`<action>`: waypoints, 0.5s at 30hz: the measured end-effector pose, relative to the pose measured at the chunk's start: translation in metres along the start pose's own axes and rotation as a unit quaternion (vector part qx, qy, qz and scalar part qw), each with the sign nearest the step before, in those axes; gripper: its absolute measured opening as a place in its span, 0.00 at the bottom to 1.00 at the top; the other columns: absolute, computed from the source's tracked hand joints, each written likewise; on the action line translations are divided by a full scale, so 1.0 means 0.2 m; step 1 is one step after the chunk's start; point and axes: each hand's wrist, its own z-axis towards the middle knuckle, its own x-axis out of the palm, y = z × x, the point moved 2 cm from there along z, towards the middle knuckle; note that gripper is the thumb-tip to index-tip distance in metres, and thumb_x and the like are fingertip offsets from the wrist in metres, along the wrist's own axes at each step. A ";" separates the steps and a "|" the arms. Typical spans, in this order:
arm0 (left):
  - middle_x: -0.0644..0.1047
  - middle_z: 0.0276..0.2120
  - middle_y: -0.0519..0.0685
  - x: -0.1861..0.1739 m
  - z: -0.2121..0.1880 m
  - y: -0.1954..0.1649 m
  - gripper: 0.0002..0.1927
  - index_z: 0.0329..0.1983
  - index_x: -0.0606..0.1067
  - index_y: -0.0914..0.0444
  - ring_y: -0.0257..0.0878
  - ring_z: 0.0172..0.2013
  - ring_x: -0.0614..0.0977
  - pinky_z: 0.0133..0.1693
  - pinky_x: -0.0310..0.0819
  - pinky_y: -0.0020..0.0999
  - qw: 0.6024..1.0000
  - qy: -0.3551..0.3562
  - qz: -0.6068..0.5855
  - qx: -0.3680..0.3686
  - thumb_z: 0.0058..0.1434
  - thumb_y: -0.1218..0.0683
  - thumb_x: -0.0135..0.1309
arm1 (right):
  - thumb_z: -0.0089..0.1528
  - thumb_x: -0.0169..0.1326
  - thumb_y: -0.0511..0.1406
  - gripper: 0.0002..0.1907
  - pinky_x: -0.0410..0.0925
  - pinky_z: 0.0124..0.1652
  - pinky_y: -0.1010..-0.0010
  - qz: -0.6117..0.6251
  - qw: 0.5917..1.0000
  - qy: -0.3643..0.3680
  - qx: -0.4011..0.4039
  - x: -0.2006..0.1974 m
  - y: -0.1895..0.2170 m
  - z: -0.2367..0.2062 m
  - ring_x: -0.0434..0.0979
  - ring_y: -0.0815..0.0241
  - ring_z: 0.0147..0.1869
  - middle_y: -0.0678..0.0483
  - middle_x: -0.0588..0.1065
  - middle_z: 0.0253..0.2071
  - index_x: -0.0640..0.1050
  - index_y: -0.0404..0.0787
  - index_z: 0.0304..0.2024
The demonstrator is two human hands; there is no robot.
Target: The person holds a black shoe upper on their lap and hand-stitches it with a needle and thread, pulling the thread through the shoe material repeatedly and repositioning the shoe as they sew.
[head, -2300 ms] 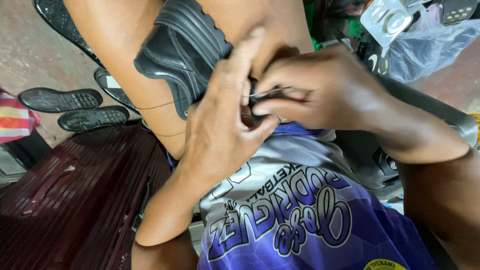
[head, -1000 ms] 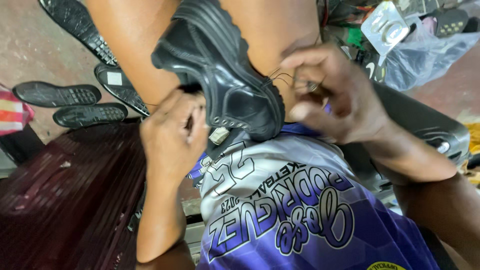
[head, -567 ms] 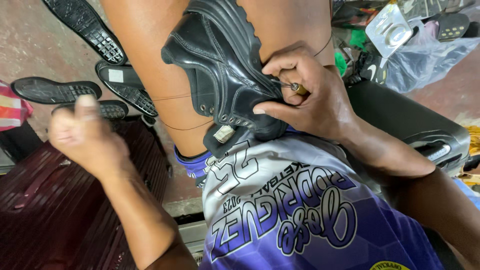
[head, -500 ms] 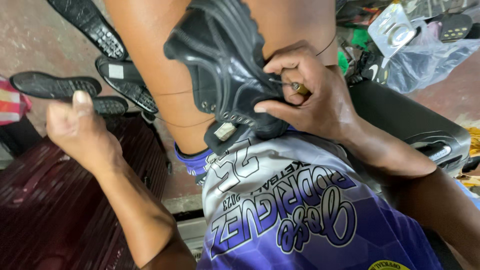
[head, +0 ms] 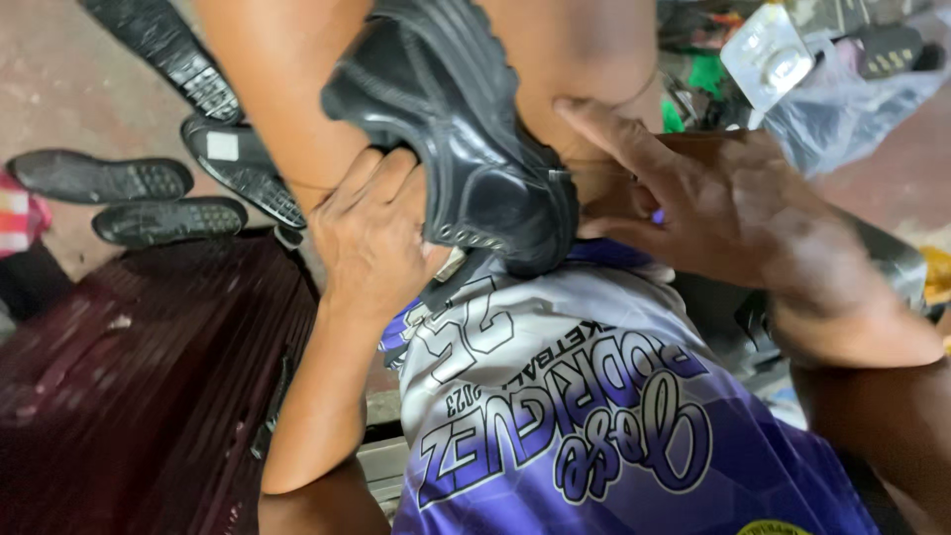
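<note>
Here: loose black soles (head: 149, 198) on floor, far left. Left hand (head: 371, 238) cupped around black shoe (head: 466, 149), wedged between knees. Right hand (head: 733, 208) open, fingers spread, touching shoe's heel side, gripping nothing. Risk: shoe slips if knees relax. Clear blister pack (head: 773, 54), white plastic bag (head: 852, 99) upper right.

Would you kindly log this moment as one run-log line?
left hand: gripping black shoe | right hand: open, beside shoe heel | shoe: wedged between knees
</note>
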 end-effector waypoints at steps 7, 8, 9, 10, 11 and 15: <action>0.76 0.38 0.49 0.02 -0.04 0.01 0.07 0.33 0.78 0.63 0.46 0.38 0.77 0.38 0.71 0.39 0.998 -0.034 -0.052 -0.010 0.56 0.55 0.62 | 0.56 0.67 0.53 0.40 0.71 0.28 0.73 0.262 0.948 -0.180 0.017 0.14 -0.04 -0.03 0.76 0.62 0.29 0.50 0.77 0.40 0.70 0.43 0.65; 0.77 0.40 0.49 0.02 -0.04 0.01 0.07 0.34 0.78 0.64 0.47 0.40 0.78 0.39 0.71 0.39 0.996 -0.045 -0.076 -0.003 0.56 0.57 0.62 | 0.56 0.67 0.52 0.38 0.71 0.28 0.72 0.256 0.951 -0.172 0.019 0.16 -0.03 -0.02 0.76 0.62 0.28 0.51 0.76 0.37 0.72 0.42 0.62; 0.77 0.41 0.51 0.01 -0.03 0.01 0.06 0.31 0.75 0.65 0.47 0.39 0.78 0.39 0.71 0.38 0.993 -0.060 -0.099 -0.006 0.54 0.60 0.61 | 0.57 0.68 0.51 0.36 0.71 0.29 0.70 0.250 0.954 -0.163 0.019 0.16 -0.01 0.00 0.76 0.61 0.28 0.52 0.76 0.34 0.73 0.41 0.60; 0.78 0.42 0.53 0.01 -0.03 0.01 0.08 0.28 0.72 0.66 0.47 0.38 0.78 0.38 0.71 0.38 0.990 -0.075 -0.120 -0.012 0.53 0.63 0.61 | 0.58 0.69 0.50 0.33 0.70 0.29 0.68 0.246 0.957 -0.152 0.016 0.17 0.01 0.01 0.76 0.61 0.28 0.53 0.75 0.30 0.74 0.40 0.58; 0.78 0.43 0.55 0.01 -0.03 0.00 0.11 0.24 0.68 0.67 0.47 0.38 0.79 0.38 0.71 0.38 0.986 -0.091 -0.140 -0.020 0.52 0.66 0.60 | 0.58 0.69 0.49 0.31 0.70 0.29 0.67 0.243 0.960 -0.142 0.011 0.16 0.02 0.03 0.76 0.60 0.27 0.54 0.75 0.27 0.76 0.39 0.56; 0.77 0.37 0.55 -0.01 -0.02 -0.01 0.14 0.25 0.64 0.67 0.49 0.35 0.76 0.37 0.70 0.39 0.973 -0.062 -0.210 -0.066 0.53 0.71 0.58 | 0.66 0.66 0.43 0.16 0.69 0.29 0.71 0.313 0.942 -0.120 0.004 0.07 -0.02 0.05 0.78 0.63 0.31 0.53 0.79 0.33 0.78 0.38 0.46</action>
